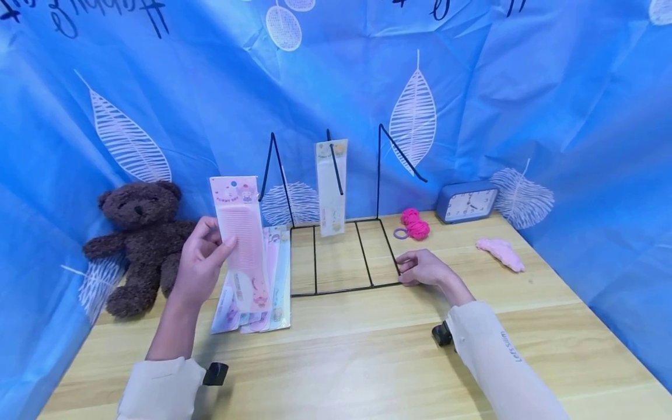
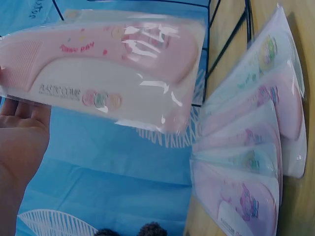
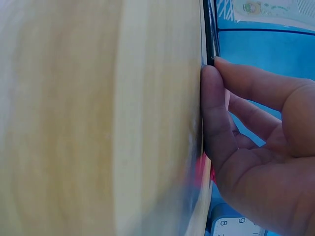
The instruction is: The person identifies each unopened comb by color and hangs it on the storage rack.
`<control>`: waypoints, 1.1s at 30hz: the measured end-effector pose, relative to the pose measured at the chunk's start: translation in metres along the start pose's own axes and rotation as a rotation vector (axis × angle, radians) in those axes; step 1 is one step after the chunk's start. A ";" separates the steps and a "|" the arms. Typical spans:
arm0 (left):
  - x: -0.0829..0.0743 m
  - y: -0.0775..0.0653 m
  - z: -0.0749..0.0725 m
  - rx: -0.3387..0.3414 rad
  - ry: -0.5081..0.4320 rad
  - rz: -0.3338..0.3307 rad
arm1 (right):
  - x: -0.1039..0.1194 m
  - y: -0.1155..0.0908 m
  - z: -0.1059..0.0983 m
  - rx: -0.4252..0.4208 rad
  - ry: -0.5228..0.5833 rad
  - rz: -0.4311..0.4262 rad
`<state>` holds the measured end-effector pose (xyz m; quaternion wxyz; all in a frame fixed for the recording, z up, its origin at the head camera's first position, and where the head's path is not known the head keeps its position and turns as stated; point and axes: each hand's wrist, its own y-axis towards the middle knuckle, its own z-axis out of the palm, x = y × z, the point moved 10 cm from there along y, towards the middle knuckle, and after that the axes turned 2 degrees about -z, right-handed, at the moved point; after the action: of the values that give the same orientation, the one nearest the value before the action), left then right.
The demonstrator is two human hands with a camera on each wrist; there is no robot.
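My left hand (image 1: 195,265) pinches the side of a packaged pink comb (image 1: 242,239) between thumb and fingers. The pack stands upright just by the left hook of a black wire rack (image 1: 341,290). Seen from the left wrist, the clear wrapper shows the comb's teeth and a printed card. At the rack's front right corner, my right hand (image 1: 426,269) grips the wire; thumb and forefinger meet on it in the right wrist view. A pale packaged comb (image 1: 324,192) hangs on the middle hook, while the right hook carries nothing.
Several more packaged combs (image 1: 280,315) lie overlapping left of the rack. A brown teddy bear (image 1: 142,239) sits at the far left. To the right are pink yarn (image 1: 415,224), a purple ring (image 1: 401,233), a blue clock (image 1: 467,202) and a pink fluffy piece (image 1: 501,253).
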<state>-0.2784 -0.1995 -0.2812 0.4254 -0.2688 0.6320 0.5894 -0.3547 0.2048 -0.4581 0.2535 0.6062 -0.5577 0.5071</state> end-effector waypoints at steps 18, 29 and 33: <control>-0.010 -0.005 0.029 0.186 0.114 0.026 | -0.001 0.001 -0.001 -0.001 -0.013 0.010; -0.001 -0.006 0.031 0.159 0.117 0.001 | 0.000 0.000 0.000 -0.002 -0.017 0.013; 0.001 -0.006 0.029 0.143 0.127 -0.002 | -0.001 0.000 0.000 -0.003 -0.020 0.015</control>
<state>-0.2678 -0.1718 -0.2835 0.4029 -0.2754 0.6979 0.5242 -0.3550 0.2052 -0.4588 0.2450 0.6066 -0.5658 0.5019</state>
